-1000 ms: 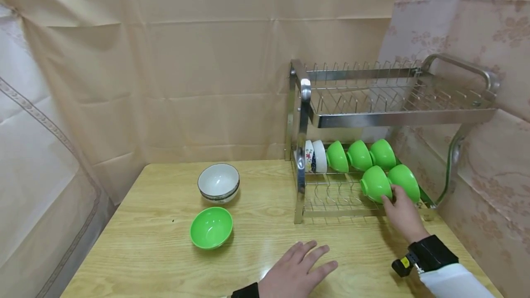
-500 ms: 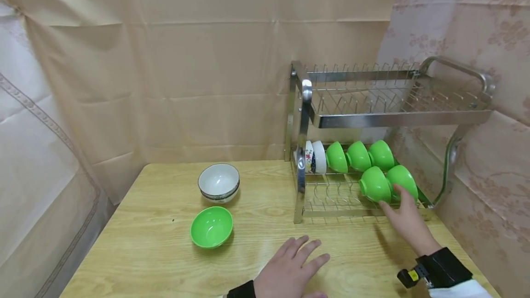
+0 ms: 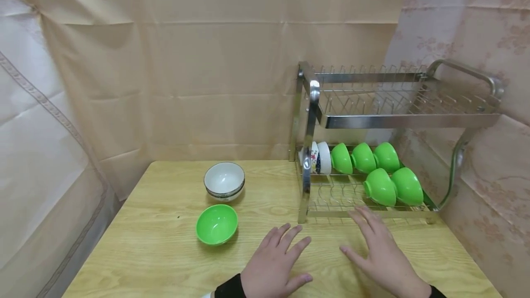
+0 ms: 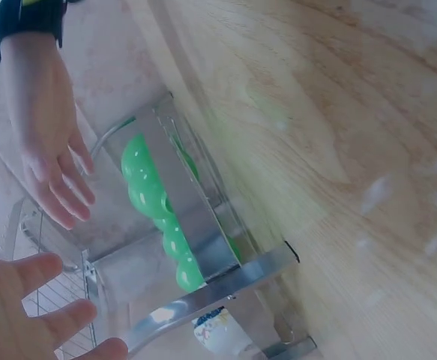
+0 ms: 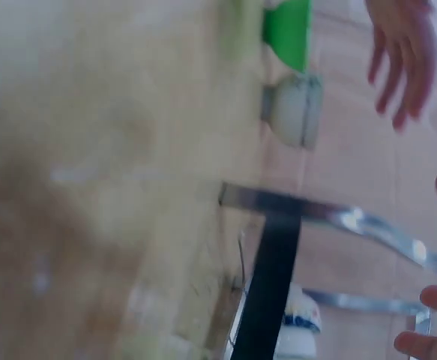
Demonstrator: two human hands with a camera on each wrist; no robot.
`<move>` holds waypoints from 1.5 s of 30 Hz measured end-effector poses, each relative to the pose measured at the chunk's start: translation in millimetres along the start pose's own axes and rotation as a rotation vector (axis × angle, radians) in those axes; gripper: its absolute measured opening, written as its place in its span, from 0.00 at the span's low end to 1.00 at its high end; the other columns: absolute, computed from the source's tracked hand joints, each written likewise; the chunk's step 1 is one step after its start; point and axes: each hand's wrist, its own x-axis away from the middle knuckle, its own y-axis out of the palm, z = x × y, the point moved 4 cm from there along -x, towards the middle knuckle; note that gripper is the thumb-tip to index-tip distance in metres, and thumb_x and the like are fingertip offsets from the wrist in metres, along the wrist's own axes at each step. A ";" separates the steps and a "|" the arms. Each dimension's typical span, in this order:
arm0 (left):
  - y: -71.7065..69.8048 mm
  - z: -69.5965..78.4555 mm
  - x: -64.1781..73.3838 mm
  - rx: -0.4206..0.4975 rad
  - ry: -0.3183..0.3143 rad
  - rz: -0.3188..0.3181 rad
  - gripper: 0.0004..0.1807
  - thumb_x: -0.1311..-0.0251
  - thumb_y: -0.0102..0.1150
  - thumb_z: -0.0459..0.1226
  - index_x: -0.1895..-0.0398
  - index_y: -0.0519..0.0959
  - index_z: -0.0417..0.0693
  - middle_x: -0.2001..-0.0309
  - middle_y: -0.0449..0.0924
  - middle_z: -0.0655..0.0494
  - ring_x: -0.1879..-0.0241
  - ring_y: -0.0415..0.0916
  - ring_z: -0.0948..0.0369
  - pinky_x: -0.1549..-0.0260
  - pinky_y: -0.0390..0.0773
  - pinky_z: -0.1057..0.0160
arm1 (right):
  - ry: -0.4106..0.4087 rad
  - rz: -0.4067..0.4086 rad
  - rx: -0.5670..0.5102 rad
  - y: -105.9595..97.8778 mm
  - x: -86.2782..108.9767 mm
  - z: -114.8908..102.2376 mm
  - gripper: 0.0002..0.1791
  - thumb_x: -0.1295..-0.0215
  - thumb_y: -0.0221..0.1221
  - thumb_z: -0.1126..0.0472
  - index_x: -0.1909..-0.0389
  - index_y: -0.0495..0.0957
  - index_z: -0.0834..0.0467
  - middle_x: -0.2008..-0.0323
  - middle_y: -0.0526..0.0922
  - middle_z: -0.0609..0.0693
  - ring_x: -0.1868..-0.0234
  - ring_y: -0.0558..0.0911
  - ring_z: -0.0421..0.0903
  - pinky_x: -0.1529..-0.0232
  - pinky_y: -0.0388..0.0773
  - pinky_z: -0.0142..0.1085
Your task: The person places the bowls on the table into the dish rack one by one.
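My right hand (image 3: pixel 381 254) hovers in front of the rack's lower tier with its fingers spread and nothing in them. Just behind it, two green bowls (image 3: pixel 380 187) lean on their sides in the lower tier. To the left, my left hand (image 3: pixel 275 261) is spread over the table, also holding nothing. A green bowl (image 3: pixel 217 224) stands upright on the table beyond the left hand. Behind that bowl sits a small stack of white bowls (image 3: pixel 224 179) with dark rims. The left wrist view shows both hands with fingers extended.
A two-tier metal dish rack (image 3: pixel 410 121) stands at the back right. Its lower tier also holds a back row of green bowls (image 3: pixel 363 157) and white patterned bowls (image 3: pixel 325 157) at the left end. Cloth (image 3: pixel 215 82) hangs behind the wooden table (image 3: pixel 165 252).
My right hand has let go of the front right green bowl and drawn back to the left, towards me. My left hand has shifted slightly left. The bowl stays in the rack.
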 end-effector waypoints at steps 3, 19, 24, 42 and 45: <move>0.9 -1.0 1.6 0.005 -0.007 -0.008 0.37 0.32 0.38 0.66 0.29 0.66 0.57 0.28 0.62 0.51 0.32 0.63 0.50 0.37 0.68 0.48 | -0.112 0.011 0.078 8.4 8.9 -10.3 0.46 0.48 0.72 0.43 0.30 0.66 0.55 0.30 0.63 0.58 0.31 0.61 0.63 0.24 0.38 0.46; 4.2 -31.2 15.3 0.069 -0.137 -0.125 0.37 0.31 0.39 0.65 0.27 0.65 0.56 0.30 0.65 0.53 0.31 0.63 0.51 0.35 0.65 0.48 | -0.176 -0.012 0.138 25.4 21.6 -21.4 0.47 0.52 0.72 0.37 0.32 0.70 0.52 0.31 0.66 0.56 0.32 0.63 0.58 0.26 0.28 0.33; -0.3 -69.2 32.7 0.060 -0.270 -0.096 0.36 0.36 0.57 0.60 0.30 0.68 0.51 0.33 0.70 0.49 0.36 0.69 0.50 0.38 0.69 0.48 | -0.163 -0.011 0.136 24.3 23.4 -21.5 0.47 0.53 0.73 0.38 0.32 0.69 0.52 0.32 0.67 0.55 0.33 0.64 0.58 0.27 0.28 0.32; -3.7 -128.6 83.2 0.005 -0.414 -0.092 0.11 0.50 0.71 0.32 0.61 0.85 0.50 0.66 0.85 0.56 0.67 0.81 0.58 0.68 0.80 0.58 | -0.156 -0.023 0.144 23.2 25.4 -19.2 0.47 0.51 0.72 0.39 0.32 0.69 0.53 0.33 0.67 0.56 0.33 0.64 0.59 0.26 0.29 0.35; -2.1 -129.7 84.3 0.001 -0.395 -0.092 0.12 0.51 0.70 0.30 0.63 0.85 0.51 0.69 0.83 0.59 0.71 0.79 0.59 0.71 0.78 0.60 | -0.153 -0.015 0.147 23.2 26.0 -19.0 0.47 0.51 0.72 0.39 0.32 0.69 0.53 0.33 0.68 0.56 0.33 0.64 0.58 0.26 0.29 0.35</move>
